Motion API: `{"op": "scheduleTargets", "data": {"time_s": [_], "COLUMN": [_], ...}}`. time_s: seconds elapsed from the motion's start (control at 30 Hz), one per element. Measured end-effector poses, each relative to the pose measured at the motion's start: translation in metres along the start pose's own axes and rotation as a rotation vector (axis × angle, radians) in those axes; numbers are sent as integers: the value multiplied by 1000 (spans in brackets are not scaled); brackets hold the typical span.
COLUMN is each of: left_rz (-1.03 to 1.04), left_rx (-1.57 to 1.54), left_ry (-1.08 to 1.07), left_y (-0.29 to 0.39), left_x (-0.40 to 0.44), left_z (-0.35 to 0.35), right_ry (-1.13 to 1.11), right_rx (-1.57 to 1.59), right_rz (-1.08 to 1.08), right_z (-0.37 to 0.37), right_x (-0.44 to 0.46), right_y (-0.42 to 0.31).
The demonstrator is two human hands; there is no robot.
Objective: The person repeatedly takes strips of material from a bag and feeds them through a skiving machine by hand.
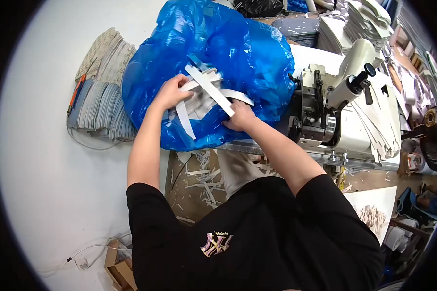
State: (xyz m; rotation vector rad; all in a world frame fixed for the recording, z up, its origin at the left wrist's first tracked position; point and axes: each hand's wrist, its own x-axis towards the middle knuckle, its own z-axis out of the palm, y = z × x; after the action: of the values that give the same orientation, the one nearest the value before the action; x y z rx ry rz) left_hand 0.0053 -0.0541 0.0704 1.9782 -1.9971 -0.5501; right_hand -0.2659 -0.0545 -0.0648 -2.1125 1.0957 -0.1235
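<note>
A large blue plastic bag [209, 39] lies on the table, its mouth open towards me. In the mouth is a loose bunch of flat white strips [199, 104], some blurred by motion. My left hand [171, 93] is closed around the left side of the bunch, thumb and fingers bent over the strips. On the lower right my right hand [241, 117] grips the ends of strips, its fingers partly hidden by them. One long strip [211, 92] slants across the top of the bunch between both hands.
Right of the bag stands a sewing-type machine [325, 106], with long white strips [374, 121] beside it. Stacked fabric pieces [102, 109] and an orange cutter [76, 97] sit on the left. Scraps litter the floor [199, 184]. More stacks [335, 34] stand behind.
</note>
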Motion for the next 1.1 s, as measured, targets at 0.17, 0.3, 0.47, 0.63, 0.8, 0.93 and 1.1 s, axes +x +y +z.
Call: {"op": "scheduleTargets", "data": {"time_s": [0.17,0.3,0.47,0.63,0.8,0.93,1.1], "left_rz": [68,108,-41,-314,-248,-126,186], "left_rx": [25,57,28,302,87,-201,265], "left_ry": [51,24,231,10,34,282,719], "left_y": [-17,-19,-9,-8,2,-2,-19], "left_x": [6,-1,-34,-50,-50,-31,18], "left_z": [10,24,64,96,107,95,85], "right_ry": [211,360,439,354,186,236,225], "right_rx": [-104,252,464,464,510,478,584], "right_rz": [-20,-136,-152,-377,-444,-350,-226], "right_z": [3,14,19,6,-8,-12,-5], "right_x": [-25,-42,-71,-139,-203,-237,-265], "right_y": [-16,-9,-8,-27,-8,18,28]}}
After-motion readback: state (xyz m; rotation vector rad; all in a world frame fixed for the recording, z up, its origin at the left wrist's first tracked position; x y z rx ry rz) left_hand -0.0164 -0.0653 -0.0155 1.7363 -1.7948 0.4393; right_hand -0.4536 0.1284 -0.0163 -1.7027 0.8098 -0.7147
